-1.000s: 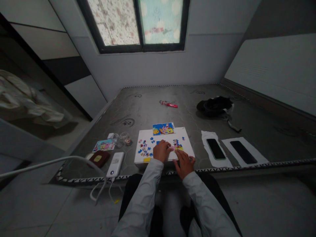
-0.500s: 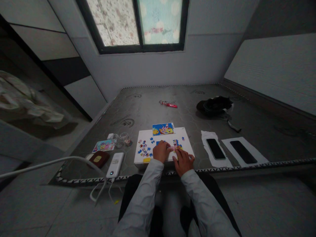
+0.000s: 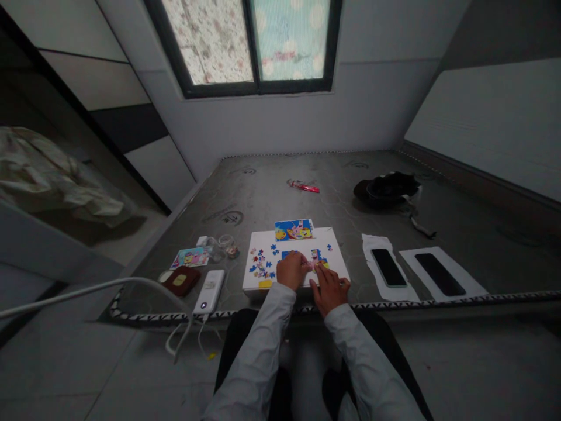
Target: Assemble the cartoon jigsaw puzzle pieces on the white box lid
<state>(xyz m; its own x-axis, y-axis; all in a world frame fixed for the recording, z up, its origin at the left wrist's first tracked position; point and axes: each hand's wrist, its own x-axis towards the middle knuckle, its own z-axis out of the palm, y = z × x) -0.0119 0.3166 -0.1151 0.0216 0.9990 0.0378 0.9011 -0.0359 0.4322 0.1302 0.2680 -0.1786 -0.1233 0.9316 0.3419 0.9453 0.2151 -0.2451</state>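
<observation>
A white box (image 3: pixel 258 239) lies flat in front of me, with jigsaw puzzle pieces on it. My left hand (image 3: pixel 291 271) is closed in a pinch at a pink puzzle piece (image 3: pixel 310 266), near the box's middle. Opposite it, my right hand (image 3: pixel 329 289) rests its fingertips at the same joined pieces, thumb and fingers apart. Part of the joined pieces (image 3: pixel 315 255) shows between and behind my hands; the rest is covered. Several loose blue and mixed-colour pieces (image 3: pixel 262 264) are spread to the left. A cartoon picture card (image 3: pixel 294 230) lies at the box's far edge.
Left of the box are a white power bank (image 3: pixel 210 291) with a cable, a brown case (image 3: pixel 182 282), clear containers (image 3: pixel 227 245) and another picture card (image 3: pixel 190 257). Two phones (image 3: pixel 388 268) lie on white paper at right. Farther back are a dark cap (image 3: pixel 388 190) and a red packet (image 3: pixel 304 186).
The whole view has shifted slightly, so everything sits a little farther right. Both hands stay at the same pieces, with only very small finger movement.
</observation>
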